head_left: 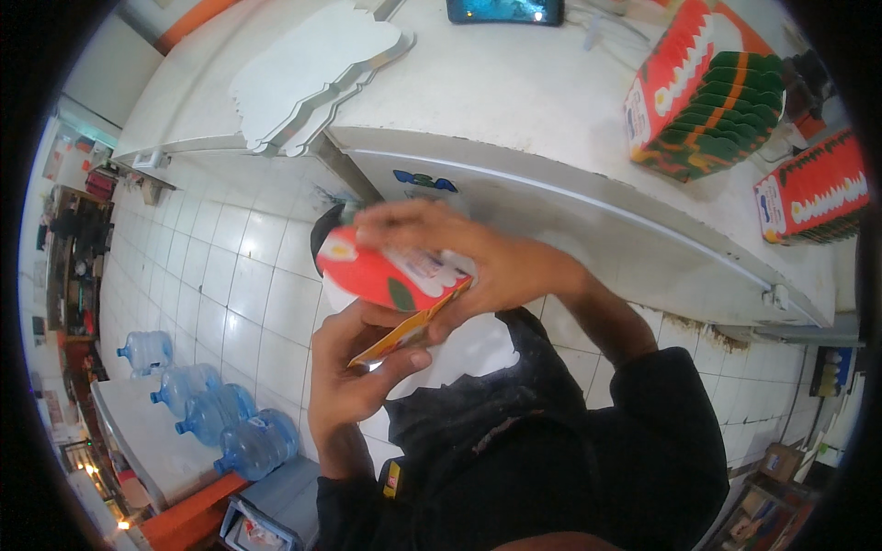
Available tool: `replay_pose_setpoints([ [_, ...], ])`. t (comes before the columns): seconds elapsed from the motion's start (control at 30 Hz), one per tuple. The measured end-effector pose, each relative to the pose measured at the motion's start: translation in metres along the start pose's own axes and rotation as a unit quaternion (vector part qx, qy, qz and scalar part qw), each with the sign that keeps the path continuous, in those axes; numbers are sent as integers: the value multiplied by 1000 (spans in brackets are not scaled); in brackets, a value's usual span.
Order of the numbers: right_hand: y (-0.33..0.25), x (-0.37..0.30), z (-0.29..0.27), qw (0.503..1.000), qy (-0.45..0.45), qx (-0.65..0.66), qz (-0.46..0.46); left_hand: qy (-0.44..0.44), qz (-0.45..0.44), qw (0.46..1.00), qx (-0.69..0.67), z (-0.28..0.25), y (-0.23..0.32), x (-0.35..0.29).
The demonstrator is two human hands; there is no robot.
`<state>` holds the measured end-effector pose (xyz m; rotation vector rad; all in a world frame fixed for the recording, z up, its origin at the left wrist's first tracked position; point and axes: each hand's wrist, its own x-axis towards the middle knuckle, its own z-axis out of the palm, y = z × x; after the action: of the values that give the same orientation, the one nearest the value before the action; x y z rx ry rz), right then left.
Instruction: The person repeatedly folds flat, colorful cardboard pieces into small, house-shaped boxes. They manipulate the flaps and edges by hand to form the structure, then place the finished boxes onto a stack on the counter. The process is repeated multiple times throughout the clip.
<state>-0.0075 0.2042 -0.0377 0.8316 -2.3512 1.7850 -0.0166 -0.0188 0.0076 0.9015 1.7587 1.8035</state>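
Two hands meet at the middle of the view on one flat printed carton piece (390, 275) — red on its upper face, orange along the lower edge, with a white scalloped pattern and a green leaf mark. The right hand (487, 262) lies over it from 2 o'clock, fingers (404, 219) spread long across the top edge and closed down on the card. The left hand (354, 372) comes up from 6 o'clock, its thumb and fingers pinching the orange lower edge. The piece's long axis runs from 10 o'clock to 4 o'clock, the rounded red end pointing toward 10 o'clock and tilted slightly down to the right.

Just behind the hands, a white scalloped sheet (469, 354) rests against the person's dark clothing. Both sleeves are dark, coming in from the lower edge.

Past the hands, toward 12 o'clock, stands a white chest-like bench (514, 101). On it, at 11 o'clock, lies a stack of white scalloped blanks (312, 73); at 2 o'clock, a stack of folded red, green and orange cartons (707, 92); farther out at 3 o'clock, a second red stack (813, 188). A dark phone (505, 9) lies at the top edge.

White floor tiles (230, 275) spread to the left — at 8 o'clock a cluster of blue water jugs (216, 413) lies beside a low white surface, with cluttered shelving at 9 o'clock.
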Motion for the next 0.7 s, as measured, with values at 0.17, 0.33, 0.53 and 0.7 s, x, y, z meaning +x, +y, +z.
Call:
replay_pose_setpoints([
  [0.17, -7, 1, -9, 998, -29, -46, -2, -94, 43, 983, 153, -8, -3, 4],
  [0.33, 1, -3, -2, 996, 71, 52, 6, -113, -31, 993, 10, -19, -1, 14],
  [0.53, -4, -3, 16, 973, 62, -194, -111, -56, -27, 996, -62, -29, -16, 9],
  [0.7, -19, -5, 0, 966, 79, -201, -142, -71, 32, 997, 0, -39, -29, 7],
])
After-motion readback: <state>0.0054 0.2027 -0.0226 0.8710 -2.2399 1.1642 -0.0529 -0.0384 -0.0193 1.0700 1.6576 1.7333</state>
